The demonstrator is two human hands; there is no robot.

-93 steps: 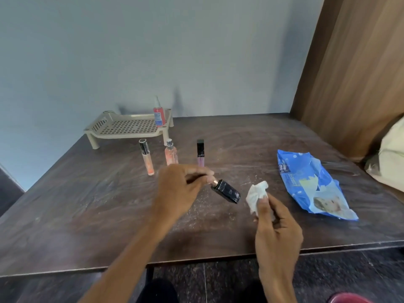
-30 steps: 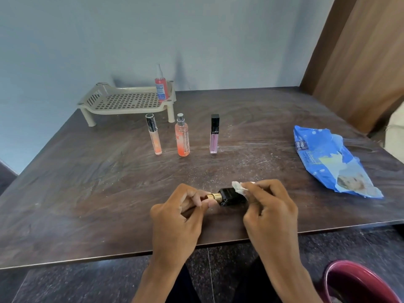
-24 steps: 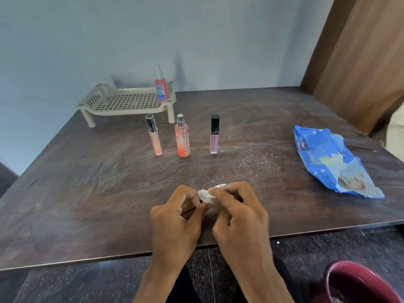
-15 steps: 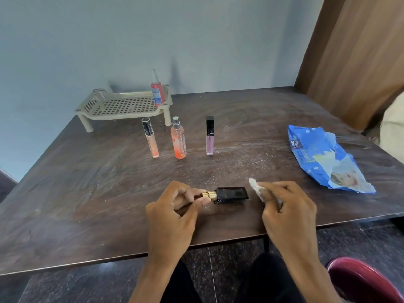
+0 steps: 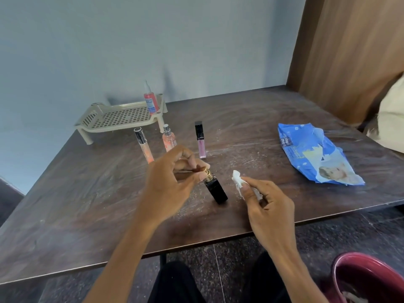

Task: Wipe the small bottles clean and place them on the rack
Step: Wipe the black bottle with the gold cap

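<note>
Our left hand pinches the gold collar of the black bottle, tilted low over the near middle of the table; we cannot tell whether its base touches. Just right, our right hand clutches the crumpled wipe, apart from the bottle. We judge the bottle light, stiff, glossy and likely slippery, so grip the collar or the flat sides. Far left waits the rack, one red bottle standing on it.

Black bottle, white wipe, blue packet
</note>
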